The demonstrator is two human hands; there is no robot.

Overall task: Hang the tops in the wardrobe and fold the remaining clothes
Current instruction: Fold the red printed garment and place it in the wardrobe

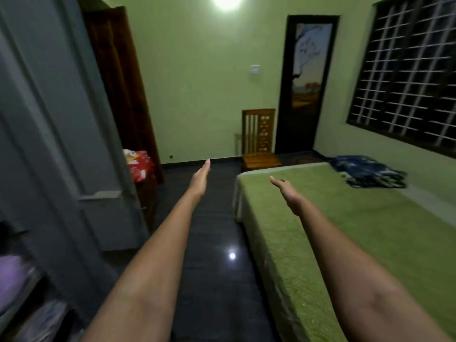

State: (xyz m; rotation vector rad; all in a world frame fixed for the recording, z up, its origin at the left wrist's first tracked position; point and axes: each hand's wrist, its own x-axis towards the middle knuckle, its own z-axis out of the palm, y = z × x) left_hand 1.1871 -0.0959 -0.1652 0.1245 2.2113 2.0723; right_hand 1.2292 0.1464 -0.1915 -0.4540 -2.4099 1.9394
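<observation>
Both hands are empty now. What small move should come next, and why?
Probably walk along the bed toward the blue clothes at its far end. Left hand and right hand are open, hold nothing, and the clothes lie well beyond them.

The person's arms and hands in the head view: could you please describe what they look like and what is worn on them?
Both forearms are bare right down to the frame's lower edge; no sleeves show. The left hand and right hand are bare too: no gloves, watch or bracelet visible. The picture is too soft to rule out a ring.
</observation>
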